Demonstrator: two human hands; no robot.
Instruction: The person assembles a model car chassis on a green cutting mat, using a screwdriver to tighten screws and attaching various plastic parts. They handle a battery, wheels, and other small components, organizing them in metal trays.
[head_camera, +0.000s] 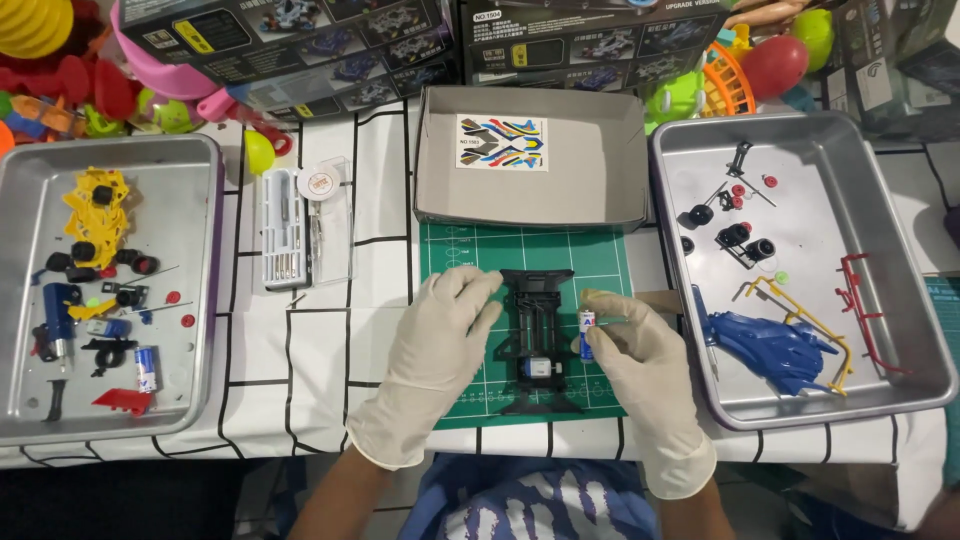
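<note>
Right hand, gloved, pinches a small battery beside the black chassis; left hand rests open against the chassis's left side. Both sit on the green mat near the bench's front edge.

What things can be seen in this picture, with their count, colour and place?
Chassis: one, black, on the green mat.
Battery: one, blue and white, in the right hand.
Mat: one, green, centre of the table.
Cardboard lid: one, grey, behind the mat, holding a sticker sheet.
Left tray: one, metal, holding yellow, black, blue and red parts.
Right tray: one, metal, holding a blue car body, wheels and frames.
Tool case: one, clear, left of the mat.
Kit boxes: at least two, dark, at the back.
Left hand: white glove, touching the chassis.
Right hand: white glove, holding the battery.
</note>
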